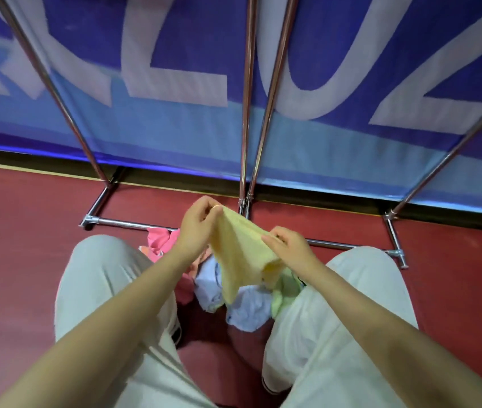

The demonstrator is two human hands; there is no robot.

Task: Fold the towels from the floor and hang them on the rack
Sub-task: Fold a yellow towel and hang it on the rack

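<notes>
A yellow towel (238,251) hangs between my two hands above the floor. My left hand (197,223) pinches its upper corner. My right hand (288,245) pinches the top edge lower and to the right. Below lies a heap of towels on the red floor: a pink towel (160,241) at the left, light blue towels (247,313) in the middle, a green towel (285,295) at the right. The chrome rack (247,119) rises just beyond, its uprights leaning up out of view and its base bars (127,222) resting on the floor.
My knees in pale trousers (101,278) flank the towel heap on both sides. A blue banner with large pale letters (175,69) stands behind the rack. Red floor (19,231) stretches to the left and right of the rack's base.
</notes>
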